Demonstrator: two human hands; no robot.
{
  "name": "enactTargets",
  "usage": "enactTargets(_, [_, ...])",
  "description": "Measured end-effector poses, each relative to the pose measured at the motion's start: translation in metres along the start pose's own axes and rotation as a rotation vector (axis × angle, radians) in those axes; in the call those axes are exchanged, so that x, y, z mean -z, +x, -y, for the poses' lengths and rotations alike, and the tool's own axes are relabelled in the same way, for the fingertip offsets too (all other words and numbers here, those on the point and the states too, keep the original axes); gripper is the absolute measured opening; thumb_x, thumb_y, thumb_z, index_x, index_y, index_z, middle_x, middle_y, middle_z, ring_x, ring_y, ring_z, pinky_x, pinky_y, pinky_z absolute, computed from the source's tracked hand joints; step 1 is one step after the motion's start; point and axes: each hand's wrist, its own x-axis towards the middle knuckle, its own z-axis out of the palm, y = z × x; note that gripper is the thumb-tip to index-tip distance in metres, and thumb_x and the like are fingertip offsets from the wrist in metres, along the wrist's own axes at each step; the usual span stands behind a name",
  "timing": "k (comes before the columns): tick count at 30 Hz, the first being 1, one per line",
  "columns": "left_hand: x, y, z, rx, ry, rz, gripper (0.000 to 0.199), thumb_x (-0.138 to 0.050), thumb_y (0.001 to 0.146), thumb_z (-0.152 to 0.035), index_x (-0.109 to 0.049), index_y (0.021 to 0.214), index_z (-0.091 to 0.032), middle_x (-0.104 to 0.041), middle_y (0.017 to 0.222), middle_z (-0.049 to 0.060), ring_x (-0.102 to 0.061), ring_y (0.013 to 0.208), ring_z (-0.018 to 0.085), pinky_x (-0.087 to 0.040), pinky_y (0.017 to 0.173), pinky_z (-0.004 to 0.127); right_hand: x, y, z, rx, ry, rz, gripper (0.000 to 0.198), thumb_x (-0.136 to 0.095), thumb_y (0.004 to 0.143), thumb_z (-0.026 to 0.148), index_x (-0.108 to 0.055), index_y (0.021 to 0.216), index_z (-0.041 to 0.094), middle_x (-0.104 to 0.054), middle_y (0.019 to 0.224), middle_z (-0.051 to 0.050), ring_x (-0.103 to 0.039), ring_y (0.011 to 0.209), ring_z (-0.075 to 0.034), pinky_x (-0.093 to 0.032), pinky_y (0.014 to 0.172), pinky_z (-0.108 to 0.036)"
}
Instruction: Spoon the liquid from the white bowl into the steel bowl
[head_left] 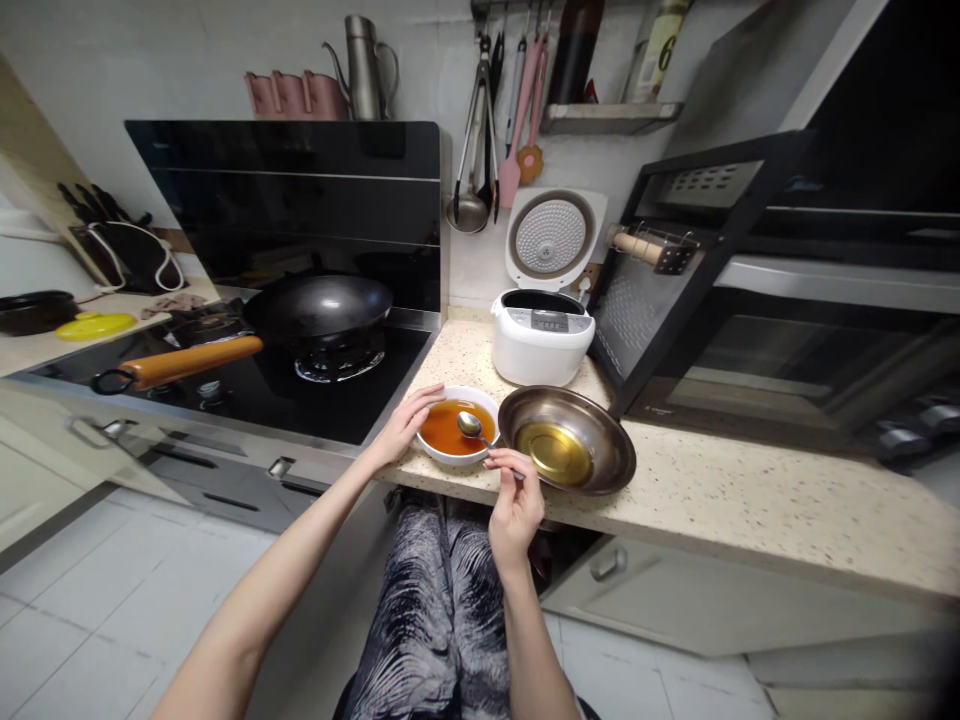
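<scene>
A white bowl [452, 459] of reddish-brown liquid [441, 430] is being supported at the left end of the worktop [712, 490], close to the front edge and just beside the hob [247, 415]. The bowl's left rim is being touched by the left hand [405, 428], whose fingers are being laid along it; whether a closed grip is being made cannot be told, the thumb not being shown clearly. A metal spoon [470, 425] is being gripped by its handle between the thumb and fingers of the right hand [519, 500], near the worktop's front edge. The spoon's head is being held within the bowl's outline (contact with the liquid is not being shown clearly).

Immediately to the right, a wide metal pan [616, 455] with yellow liquid [553, 453] is being carried near the same front edge. Behind the bowl and pan, toward the worktop's back left corner, a white rice cooker [541, 352] is being shown with its lid [551, 235] raised. Near the hob's back edge, a dark wok [322, 305] is being supported over a burner, its wooden handle [195, 360] being directed toward the hob's front left corner.
</scene>
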Motion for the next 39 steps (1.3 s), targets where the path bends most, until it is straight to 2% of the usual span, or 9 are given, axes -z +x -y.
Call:
enactTargets(8, [0.0,0.0,0.002,0.002,0.002,0.003,0.044,-0.039,0.107,-0.043,-0.068,0.132,-0.02,-0.055,0.154,0.013,-0.048,0.146,0.029,-0.029,0.127,0.054,0.005,0.011,0.008,0.006,0.021,-0.098,0.015,-0.05,0.103,0.021,-0.064,0.097,0.021,-0.071,0.097,-0.005,-0.07,0.089,-0.017,-0.058,0.083,-0.035])
enactTargets(18, [0.002,0.0,-0.002,0.0,0.004,0.003,0.044,-0.04,0.107,-0.045,-0.069,0.13,-0.021,-0.056,0.153,0.012,-0.05,0.145,0.029,-0.031,0.127,0.055,0.029,0.021,0.008,0.034,-0.061,-0.22,0.015,-0.051,0.103,0.025,-0.062,0.095,0.02,-0.07,0.095,-0.006,-0.07,0.09,-0.019,-0.06,0.084,-0.039])
enactTargets(27, [0.001,0.0,-0.001,-0.003,0.01,0.0,0.045,-0.04,0.106,-0.045,-0.069,0.13,-0.021,-0.056,0.153,0.012,-0.05,0.145,0.029,-0.031,0.127,0.054,0.044,0.022,-0.002,0.096,-0.162,-0.185,0.013,-0.052,0.102,0.022,-0.064,0.098,0.02,-0.07,0.097,-0.006,-0.071,0.091,-0.018,-0.06,0.085,-0.038])
enactTargets(39, [0.002,0.0,-0.002,-0.001,0.016,0.006,0.044,-0.04,0.107,-0.044,-0.069,0.131,-0.021,-0.056,0.153,0.013,-0.049,0.145,0.03,-0.03,0.127,0.055,0.052,0.026,-0.005,0.306,-0.324,-0.044,0.022,-0.049,0.101,0.013,-0.067,0.11,0.021,-0.073,0.101,-0.008,-0.071,0.097,-0.02,-0.059,0.086,-0.038])
